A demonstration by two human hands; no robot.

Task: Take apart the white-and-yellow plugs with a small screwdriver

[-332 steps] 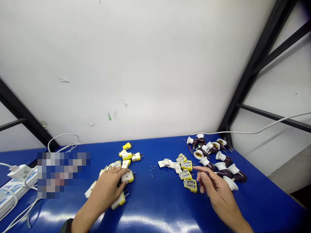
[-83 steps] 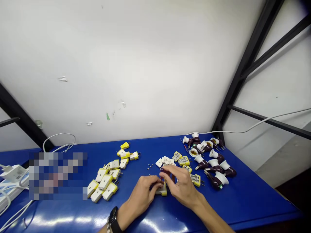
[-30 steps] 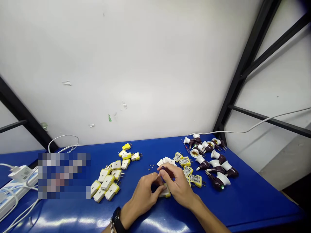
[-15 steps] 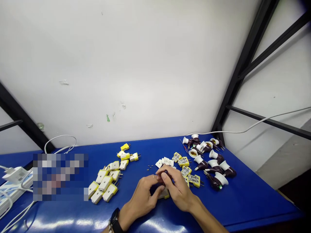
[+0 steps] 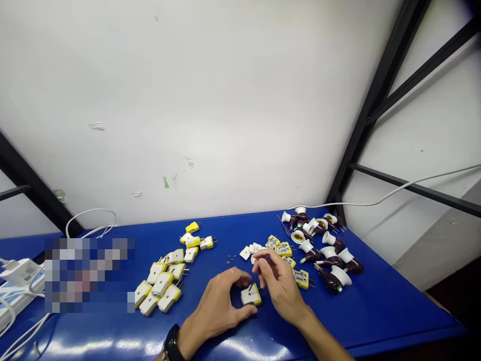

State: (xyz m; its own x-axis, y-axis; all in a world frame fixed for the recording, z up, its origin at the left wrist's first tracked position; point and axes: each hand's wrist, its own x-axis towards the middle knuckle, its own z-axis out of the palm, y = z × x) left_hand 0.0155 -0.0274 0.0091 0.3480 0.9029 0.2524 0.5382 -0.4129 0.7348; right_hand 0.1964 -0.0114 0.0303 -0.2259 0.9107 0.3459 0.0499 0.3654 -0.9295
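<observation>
Change: left hand (image 5: 218, 302) opens from its pinch – now spread around white-yellow plug (image 5: 251, 296) | right hand (image 5: 283, 287) pinches dark screwdriver (image 5: 268, 261) | plug: toward front edge of desk (image 5: 338, 321) – it seemingly needs less steadying

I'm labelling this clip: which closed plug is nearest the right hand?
The lone plug, white face up, between left hand and right hand; the other closed plugs lie farther off, past the left hand.
</observation>
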